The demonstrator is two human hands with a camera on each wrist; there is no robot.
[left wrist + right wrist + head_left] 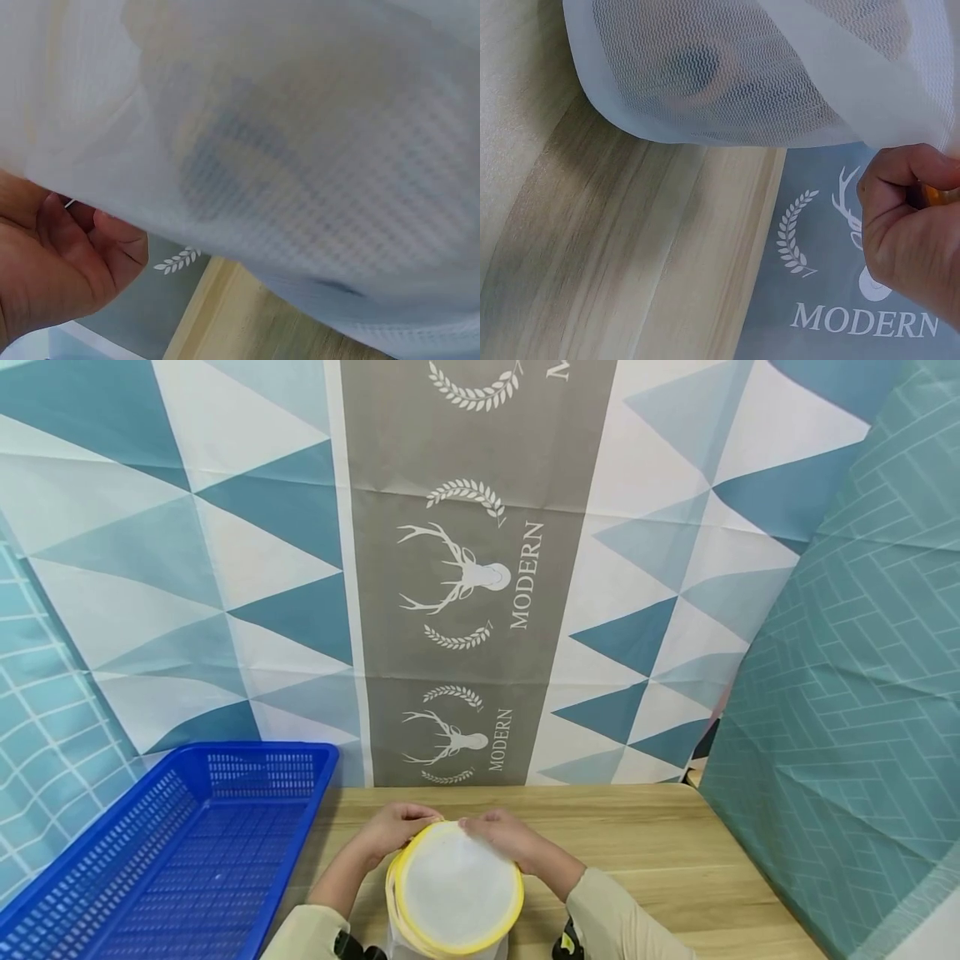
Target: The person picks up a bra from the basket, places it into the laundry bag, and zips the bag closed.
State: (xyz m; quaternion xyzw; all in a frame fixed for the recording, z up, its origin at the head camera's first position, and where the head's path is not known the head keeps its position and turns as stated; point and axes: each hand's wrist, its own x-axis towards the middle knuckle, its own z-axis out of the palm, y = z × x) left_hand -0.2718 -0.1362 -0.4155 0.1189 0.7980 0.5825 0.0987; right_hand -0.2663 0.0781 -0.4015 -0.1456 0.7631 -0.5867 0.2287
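Observation:
A round white mesh laundry bag (459, 887) with yellow trim stands in front of the person at the table's near side. On its far left edge, the left hand (392, 833) pinches the yellow trim. The right hand (516, 842) grips the rim at the far right, thumb over the white top. White mesh (315, 150) fills most of the left wrist view, and the left hand (75, 259) has curled fingers at its edge. In the right wrist view, the right hand (915, 217) holds a gathered corner of the mesh (727, 82); its fingertips are partly hidden.
A blue plastic basket (217, 852) with perforated sides stands left of the bag. Under the bag is a wood-grain table (637, 860). Patterned cloth (465, 635) hangs behind the table, and a teal cloth (847, 710) hangs on the right.

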